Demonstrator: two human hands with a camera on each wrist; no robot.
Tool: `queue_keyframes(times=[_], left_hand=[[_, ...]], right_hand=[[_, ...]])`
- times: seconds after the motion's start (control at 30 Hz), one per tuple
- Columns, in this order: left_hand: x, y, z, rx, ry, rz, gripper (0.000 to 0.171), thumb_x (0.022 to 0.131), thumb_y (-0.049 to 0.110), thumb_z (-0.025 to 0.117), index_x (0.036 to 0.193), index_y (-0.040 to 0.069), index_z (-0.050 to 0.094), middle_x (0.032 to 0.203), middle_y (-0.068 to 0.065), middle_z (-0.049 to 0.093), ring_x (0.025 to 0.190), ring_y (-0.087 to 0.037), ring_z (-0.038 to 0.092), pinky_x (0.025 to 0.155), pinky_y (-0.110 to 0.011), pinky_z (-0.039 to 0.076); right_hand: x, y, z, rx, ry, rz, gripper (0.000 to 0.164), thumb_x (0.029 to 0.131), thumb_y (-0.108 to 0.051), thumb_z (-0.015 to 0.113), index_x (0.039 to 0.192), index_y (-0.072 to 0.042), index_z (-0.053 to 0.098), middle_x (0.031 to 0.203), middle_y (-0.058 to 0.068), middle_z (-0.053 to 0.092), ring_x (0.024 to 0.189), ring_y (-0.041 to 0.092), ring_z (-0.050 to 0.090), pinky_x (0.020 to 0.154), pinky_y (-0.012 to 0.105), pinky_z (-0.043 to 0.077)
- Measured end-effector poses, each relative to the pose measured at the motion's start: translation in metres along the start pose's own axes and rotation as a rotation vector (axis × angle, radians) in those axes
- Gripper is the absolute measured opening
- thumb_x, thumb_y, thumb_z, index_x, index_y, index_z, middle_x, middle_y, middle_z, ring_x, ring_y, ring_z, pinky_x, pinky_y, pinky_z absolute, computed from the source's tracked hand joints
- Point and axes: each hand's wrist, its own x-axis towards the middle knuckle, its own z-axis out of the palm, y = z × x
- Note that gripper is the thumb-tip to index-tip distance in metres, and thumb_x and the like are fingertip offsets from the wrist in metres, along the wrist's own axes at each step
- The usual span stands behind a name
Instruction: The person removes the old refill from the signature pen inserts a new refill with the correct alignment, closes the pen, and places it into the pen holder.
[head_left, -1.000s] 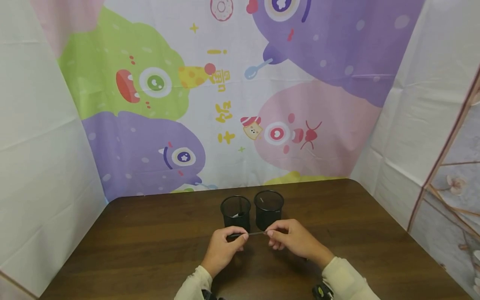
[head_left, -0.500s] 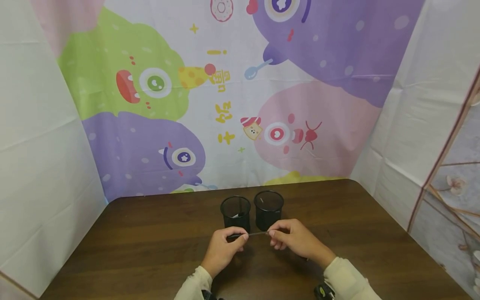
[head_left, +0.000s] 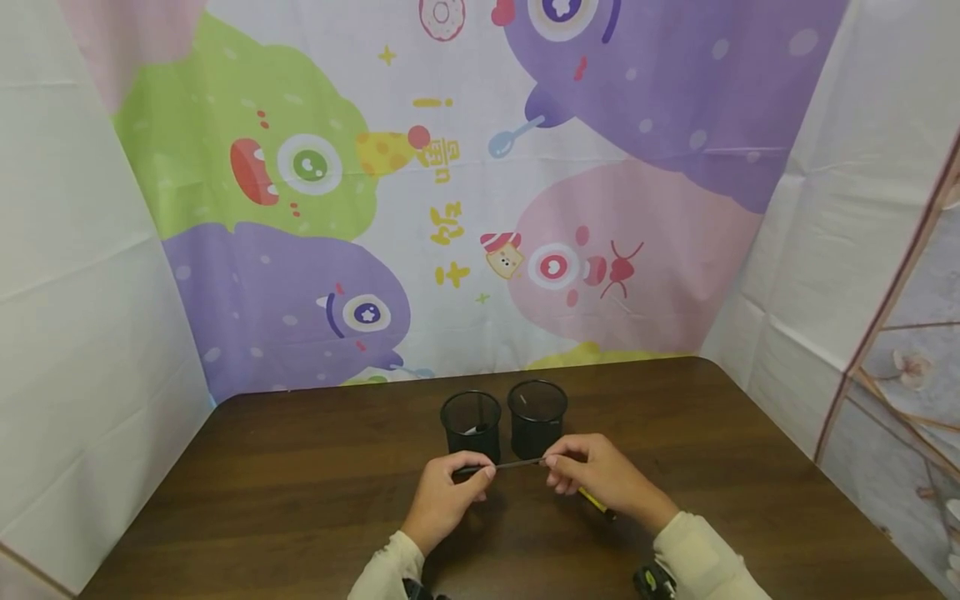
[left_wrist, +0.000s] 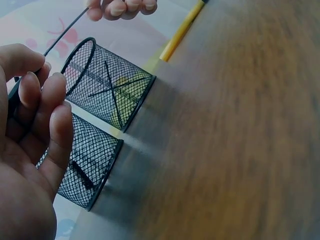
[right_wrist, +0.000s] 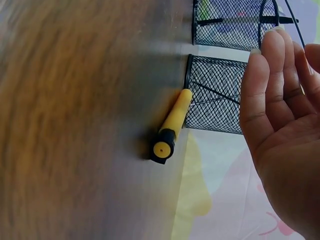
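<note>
head view, and there were both bare hands, raised over the dark brown wooden table (head_left: 300,492) in front of two black wire-mesh cups! the left hand (head_left: 448,496) had its thumb and fingers curled round the thicker black end of a thin dark rod (head_left: 519,463), clamped on it; the right hand (head_left: 600,475) pinched the other tip between thumb and finger, clamped there too. so the rod hung level or nearly so between the hands, its slim middle bare, just on the person's side of the cups.

the left-hand mesh cup (head_left: 474,446) stood upright, a dark stick inside it; the right-hand mesh cup (head_left: 536,435) stood upright just beside it, a narrow gap between them, thin dark lines crossing in its mesh.

and down on the table, partly hidden beneath the right hand in the head view, lay a yellow cylindrical stick with a black end (head_left: 596,502), near the right-hand cup and apart from it in the left wrist view. pale cream sleeves (head_left: 693,554) covered both wrists. behind it all hung a white cloth printed with green, purple and pink cartoon monsters (head_left: 285,200), turned sideways.
</note>
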Motion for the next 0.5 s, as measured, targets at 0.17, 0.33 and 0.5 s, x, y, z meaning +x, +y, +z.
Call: queue_keyframes(times=[0.17, 0.33, 0.5], left_hand=[[-0.0004, -0.0008, -0.0003, -0.001, -0.002, -0.009, 0.013, 0.092, 0.008, 0.071, 0.098, -0.004, 0.073, 0.09, -0.01, 0.068, 0.072, -0.03, 0.069, 0.066, -0.027, 0.058], [-0.0007, -0.0003, -0.0001, -0.014, -0.002, -0.014, 0.014, 0.092, 0.007, 0.071, 0.098, -0.005, 0.072, 0.09, -0.01, 0.068, 0.075, -0.041, 0.068, 0.067, -0.027, 0.058], [-0.0007, 0.0003, 0.0006, -0.022, 0.001, -0.013, 0.013, 0.092, 0.007, 0.071, 0.098, -0.005, 0.072, 0.091, -0.011, 0.068, 0.077, -0.045, 0.068, 0.067, -0.027, 0.058]], right_hand=[[-0.0024, 0.0007, -0.0039, 0.01, 0.002, -0.002, 0.02, 0.101, -0.017, 0.062, 0.102, 0.001, 0.07, 0.083, 0.012, 0.069, 0.073, 0.024, 0.068, 0.068, 0.042, 0.06], [-0.0047, 0.0012, -0.0071, 0.021, 0.015, -0.006, 0.019, 0.101, -0.014, 0.061, 0.101, 0.003, 0.069, 0.083, 0.014, 0.069, 0.071, 0.023, 0.068, 0.066, 0.039, 0.06], [-0.0067, 0.0, -0.0093, 0.019, 0.015, 0.004, 0.019, 0.101, -0.015, 0.062, 0.1, 0.002, 0.069, 0.084, 0.015, 0.069, 0.072, 0.023, 0.068, 0.067, 0.038, 0.06]])
